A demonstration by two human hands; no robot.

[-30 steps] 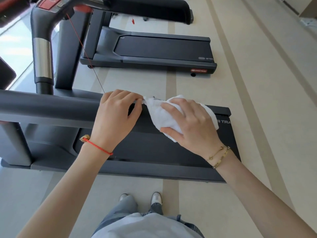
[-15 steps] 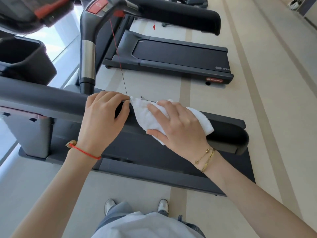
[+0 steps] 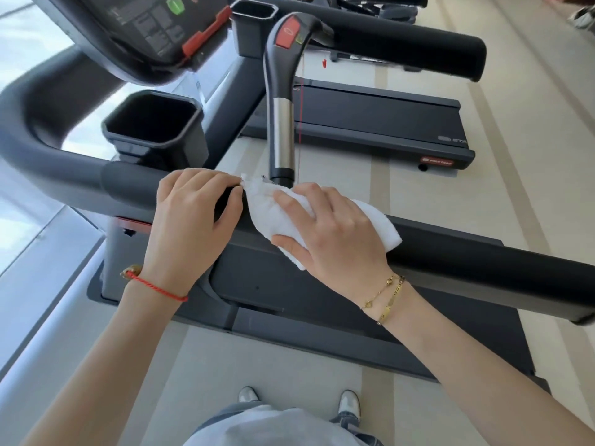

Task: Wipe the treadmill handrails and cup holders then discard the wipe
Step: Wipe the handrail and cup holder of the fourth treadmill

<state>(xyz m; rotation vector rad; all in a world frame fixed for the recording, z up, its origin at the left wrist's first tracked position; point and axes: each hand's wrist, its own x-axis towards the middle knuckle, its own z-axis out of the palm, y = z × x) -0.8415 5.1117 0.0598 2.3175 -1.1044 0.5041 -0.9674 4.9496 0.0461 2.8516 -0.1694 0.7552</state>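
Stage in hand: wiping of the near handrail (image 3: 483,262), somewhere in mid-rail.

Right hand (image 3: 335,233): laid flat over the wipe (image 3: 267,210), fingers extended and spread, thumb against the near edge, pressing the cloth onto the top of the rail. No pinch; grip by pressure only.

Left hand (image 3: 193,220): just beside the right-hand grip, on its console side. Fingers curled over the top of the same rail, fingertips at the far corner of the wipe; whether that corner is pinched or merely touched cannot be told.

Wipe: white, folded, draped over the rail under the right palm, one corner hanging below toward the belt.

Judged as done: nothing confirmable. No visible difference between wiped and unwiped rail surface.

Judged as left:
- the rail stretch outward of the right-hand grip, running to the rail end;
- the curved section beyond the left-hand grip;
- the far handrail (image 3: 402,43), well apart from both hands;
- the near cup holder (image 3: 154,123), just beyond the left-hand grip, and the far cup holder (image 3: 254,14);
- disposal of the wipe. No bin in view.

Overall estimate: early to middle part of the task.
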